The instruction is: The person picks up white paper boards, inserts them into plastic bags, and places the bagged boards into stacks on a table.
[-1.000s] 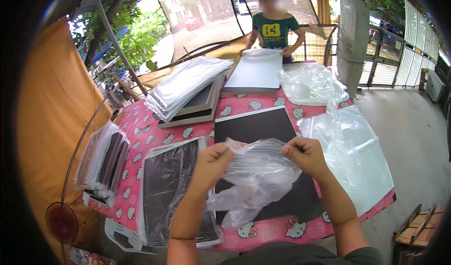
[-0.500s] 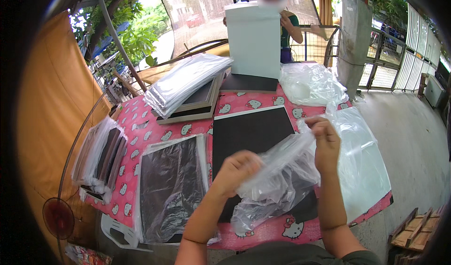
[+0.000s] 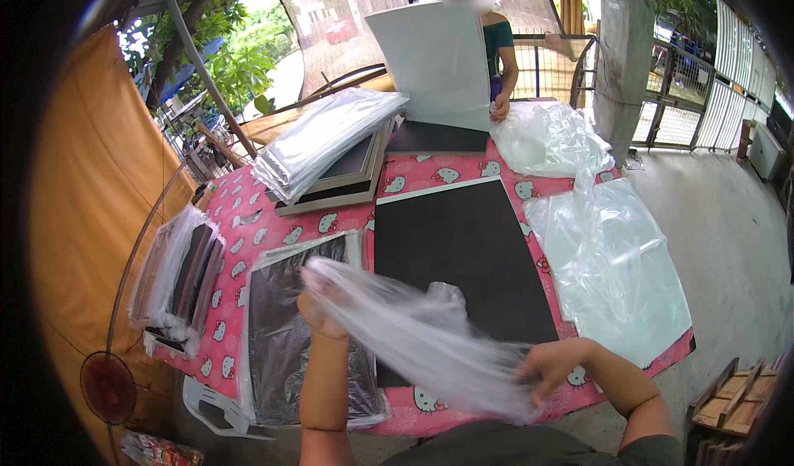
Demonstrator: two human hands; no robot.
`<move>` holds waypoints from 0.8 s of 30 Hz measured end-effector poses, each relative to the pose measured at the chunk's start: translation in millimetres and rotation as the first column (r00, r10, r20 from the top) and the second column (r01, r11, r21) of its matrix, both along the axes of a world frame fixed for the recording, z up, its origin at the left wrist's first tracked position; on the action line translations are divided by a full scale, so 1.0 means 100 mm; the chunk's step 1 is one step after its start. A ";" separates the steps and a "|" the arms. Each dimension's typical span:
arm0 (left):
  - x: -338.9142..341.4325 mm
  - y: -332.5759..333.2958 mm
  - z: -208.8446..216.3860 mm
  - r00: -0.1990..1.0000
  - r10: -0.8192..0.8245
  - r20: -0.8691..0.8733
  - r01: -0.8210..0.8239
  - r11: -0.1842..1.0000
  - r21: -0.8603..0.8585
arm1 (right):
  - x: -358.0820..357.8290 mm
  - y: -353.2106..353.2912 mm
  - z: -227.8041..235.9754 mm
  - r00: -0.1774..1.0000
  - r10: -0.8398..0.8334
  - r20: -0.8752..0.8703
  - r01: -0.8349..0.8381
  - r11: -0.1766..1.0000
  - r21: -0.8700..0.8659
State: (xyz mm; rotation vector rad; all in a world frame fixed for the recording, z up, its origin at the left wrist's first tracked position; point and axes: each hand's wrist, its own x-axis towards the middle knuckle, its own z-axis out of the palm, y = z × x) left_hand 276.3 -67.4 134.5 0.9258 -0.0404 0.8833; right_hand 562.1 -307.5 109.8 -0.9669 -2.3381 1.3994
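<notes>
A clear plastic bag [image 3: 430, 334], smeared by motion, is stretched between my two hands. My left hand [image 3: 324, 305] is closed on its upper left end, above the stack of bagged dark sheets. My right hand [image 3: 556, 367] grips the lower right end, close to the table's near edge. Under the bag lies a flat black board [image 3: 459, 243] with a pale strip along its far edge. To its right, a pale sheet [image 3: 616, 276] has loose clear plastic lying over it.
The table has a pink patterned cloth [image 3: 322, 220]. Bagged dark sheets [image 3: 285, 334] and a bagged stack [image 3: 178, 280] lie left. Wrapped panels [image 3: 331, 139] are piled at the far left, crumpled plastic [image 3: 550, 139] at the far right. Across the table, a person holds a large white board [image 3: 434, 65].
My left hand has moved left and my right hand down toward me, stretching the plastic bag between them. Across the table, the person's white board has tilted and one hand has dropped to its lower edge.
</notes>
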 end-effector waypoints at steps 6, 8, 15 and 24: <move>-0.26 0.41 -0.70 0.875 0.009 0.483 -0.122 0.971 0.203 | 0.37 -0.11 -0.06 0.838 -0.393 -0.380 0.328 0.918 -0.224; -0.22 0.30 -0.33 0.945 -0.237 -0.226 0.323 0.793 0.517 | 0.47 -0.17 -0.06 0.747 -0.533 -0.398 0.486 0.846 -0.220; -0.55 0.01 -0.37 0.991 0.102 0.086 -0.095 0.991 -0.090 | 0.45 -0.20 -0.21 0.950 -0.262 -0.170 0.190 0.917 -0.352; -0.33 -0.29 0.18 0.459 -0.022 -0.888 0.683 0.648 0.337 | 0.63 -0.30 -0.31 0.414 -0.633 -0.655 0.644 0.712 -0.281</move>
